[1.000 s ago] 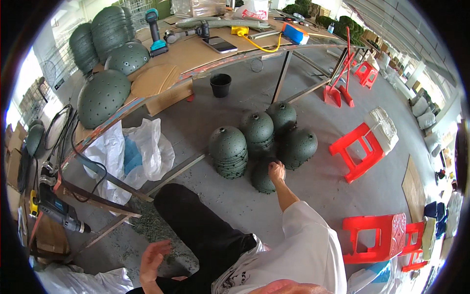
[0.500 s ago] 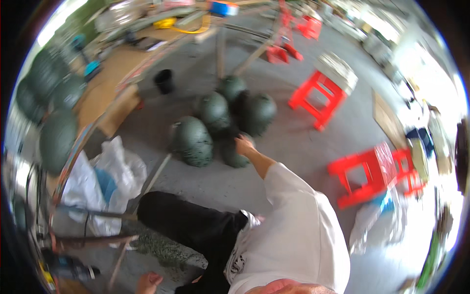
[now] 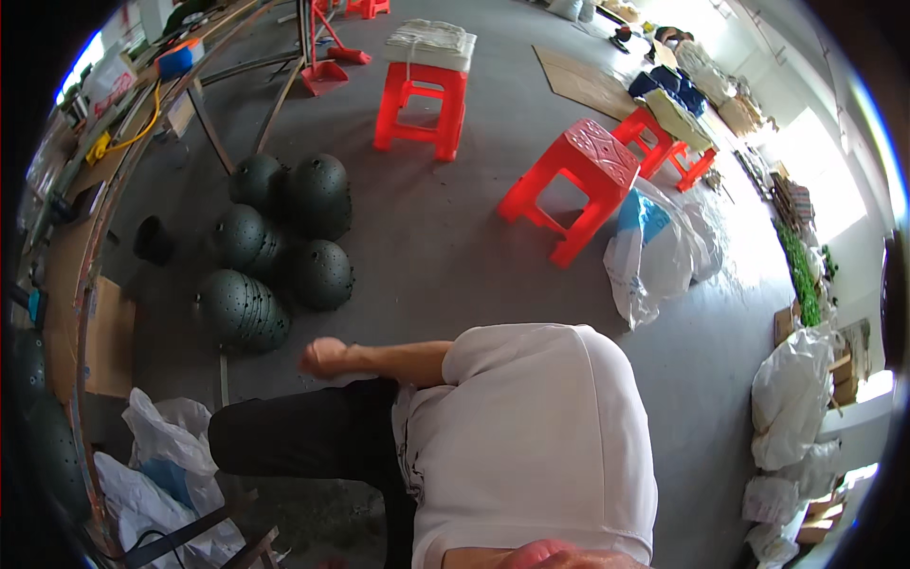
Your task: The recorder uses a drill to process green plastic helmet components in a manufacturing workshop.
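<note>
My right hand (image 3: 325,358) is held above the floor with its fingers curled in. Whether something small is in them cannot be seen. Closest to it are two dark green, dotted balls: a grooved one (image 3: 243,311) and a smaller one (image 3: 323,275). Neither touches the hand. Behind them sit three more such balls, one in the middle (image 3: 245,237), one at the back left (image 3: 256,178) and one at the back right (image 3: 320,194). Of my left hand (image 3: 332,563) only a faint sliver of skin shows at the lower edge; its fingers are hidden.
Red stools stand ahead (image 3: 422,112) and to the right (image 3: 578,180). A white plastic bag (image 3: 654,256) lies beside the right one. At left are a long workbench (image 3: 71,303), a black bucket (image 3: 154,240) and more plastic bags (image 3: 161,427). A red dustpan (image 3: 325,78) lies farther off.
My right hand has come away from the nearer right ball and drawn back towards my body. The view has swung right, so the balls appear farther left.
</note>
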`<act>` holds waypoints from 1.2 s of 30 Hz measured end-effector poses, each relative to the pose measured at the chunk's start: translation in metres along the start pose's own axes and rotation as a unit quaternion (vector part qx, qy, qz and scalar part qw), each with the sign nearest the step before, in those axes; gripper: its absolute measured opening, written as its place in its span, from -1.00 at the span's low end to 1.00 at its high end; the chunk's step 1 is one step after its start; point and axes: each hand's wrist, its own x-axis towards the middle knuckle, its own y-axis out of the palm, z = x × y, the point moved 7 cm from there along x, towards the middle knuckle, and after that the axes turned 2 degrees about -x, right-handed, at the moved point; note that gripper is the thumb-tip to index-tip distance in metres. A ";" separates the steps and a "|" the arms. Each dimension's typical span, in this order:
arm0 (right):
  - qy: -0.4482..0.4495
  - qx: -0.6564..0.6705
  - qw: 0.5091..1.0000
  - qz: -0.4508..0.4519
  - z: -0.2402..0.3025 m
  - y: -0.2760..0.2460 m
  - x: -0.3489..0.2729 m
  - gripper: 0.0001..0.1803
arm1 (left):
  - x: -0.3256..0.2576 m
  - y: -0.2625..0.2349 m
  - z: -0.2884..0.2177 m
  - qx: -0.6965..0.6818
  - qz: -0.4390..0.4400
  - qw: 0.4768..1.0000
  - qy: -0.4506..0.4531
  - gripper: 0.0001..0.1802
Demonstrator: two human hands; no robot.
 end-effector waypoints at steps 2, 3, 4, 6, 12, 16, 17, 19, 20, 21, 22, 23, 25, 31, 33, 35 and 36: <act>-0.010 0.023 1.000 0.008 0.018 0.013 -0.009 -0.69 | 0.000 -0.003 -0.008 0.006 -0.001 1.000 0.015 -0.55; -0.009 0.002 1.000 0.024 0.022 0.016 -0.010 -0.70 | 0.001 -0.004 -0.011 0.005 -0.001 1.000 0.022 -0.54; 0.028 -0.045 0.998 0.030 0.021 0.016 -0.011 -0.70 | 0.001 -0.004 -0.014 0.004 0.001 1.000 0.028 -0.54; -0.015 -0.050 0.998 -0.035 0.033 0.002 -0.011 -0.78 | 0.000 -0.005 -0.018 0.004 0.000 0.999 0.038 -0.54; -0.108 -0.093 0.988 0.052 0.059 0.008 -0.007 -0.81 | -0.012 -0.001 -0.013 -0.002 -0.007 0.999 0.046 -0.53; -0.111 -0.205 0.967 0.103 0.064 0.027 0.003 -0.79 | -0.015 0.004 -0.012 -0.001 0.003 0.998 0.055 -0.52; -0.118 -0.192 0.971 0.073 0.068 0.026 0.006 -0.79 | -0.016 0.002 -0.014 -0.002 0.001 0.998 0.059 -0.52; -0.081 -0.261 0.955 0.117 0.066 0.040 0.011 -0.76 | -0.023 -0.003 -0.018 -0.002 -0.002 0.997 0.074 -0.51; -0.089 -0.274 0.953 0.092 0.067 0.039 0.011 -0.75 | -0.027 -0.007 -0.020 -0.005 -0.002 0.997 0.083 -0.51; -0.095 -0.271 0.951 0.119 0.067 0.045 0.009 -0.74 | -0.032 -0.011 -0.024 -0.003 -0.001 0.995 0.099 -0.51; -0.092 -0.280 0.943 0.153 0.063 0.050 0.007 -0.74 | -0.039 -0.015 -0.026 0.000 0.002 0.993 0.116 -0.51; -0.104 -0.314 0.929 0.165 0.061 0.050 0.004 -0.76 | -0.045 -0.018 -0.027 -0.003 0.001 0.992 0.129 -0.50; -0.106 -0.337 0.920 0.170 0.058 0.043 0.000 -0.78 | -0.057 -0.013 -0.016 -0.071 0.014 0.994 0.078 -0.46; -0.144 -0.220 0.965 -0.014 0.128 -0.058 0.025 -0.69 | -0.092 -0.009 -0.034 0.061 -0.045 0.992 0.106 -0.36; -0.175 -0.060 0.982 -0.047 0.180 -0.096 0.040 -0.68 | -0.103 -0.010 -0.042 0.056 -0.052 0.994 0.080 -0.33; -0.196 0.034 0.979 -0.035 0.232 -0.127 0.055 -0.66 | -0.112 -0.012 -0.049 0.067 -0.068 0.994 0.058 -0.33; -0.248 0.043 0.967 -0.038 0.264 -0.141 0.061 -0.71 | -0.117 -0.012 -0.052 0.057 -0.079 0.994 0.057 -0.33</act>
